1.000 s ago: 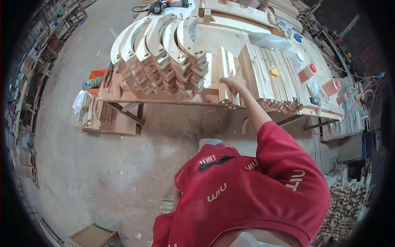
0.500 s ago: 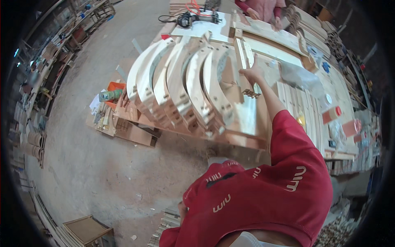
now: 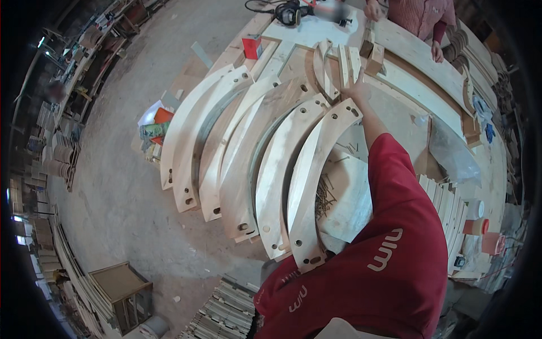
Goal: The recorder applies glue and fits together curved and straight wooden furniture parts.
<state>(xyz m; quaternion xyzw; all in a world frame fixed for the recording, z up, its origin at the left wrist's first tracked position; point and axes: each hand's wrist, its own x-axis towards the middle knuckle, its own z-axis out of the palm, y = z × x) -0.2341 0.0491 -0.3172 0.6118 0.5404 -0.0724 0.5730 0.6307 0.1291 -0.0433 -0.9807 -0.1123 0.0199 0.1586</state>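
Note:
My right hand (image 3: 354,91) reaches across the bench, its fingers closed around the near ends of a few short, pale wooden strips (image 3: 348,63). The fingers are partly hidden and slightly blurred. Right beside the strips, on their left, stands a slim curved wooden piece (image 3: 322,70). Several wide curved wooden parts with drilled holes and slots lie side by side to the left of my arm, the nearest curved part (image 3: 307,192) bordering a pile of screws (image 3: 323,198). My left hand is out of sight; only its red sleeve (image 3: 276,288) shows low in the picture.
Across the workbench (image 3: 395,93), a co-worker's hand (image 3: 437,52) rests near a long wooden frame (image 3: 418,62). A corded power tool (image 3: 289,14) and a red box (image 3: 252,47) are at the far side. Stacked slats (image 3: 220,311) stand low on the floor, beside a wooden stool (image 3: 119,282).
My right hand has moved farther over the bench with the wooden strips, to beside the slim curved piece. My view has shifted, so the curved parts now appear nearer and lower.

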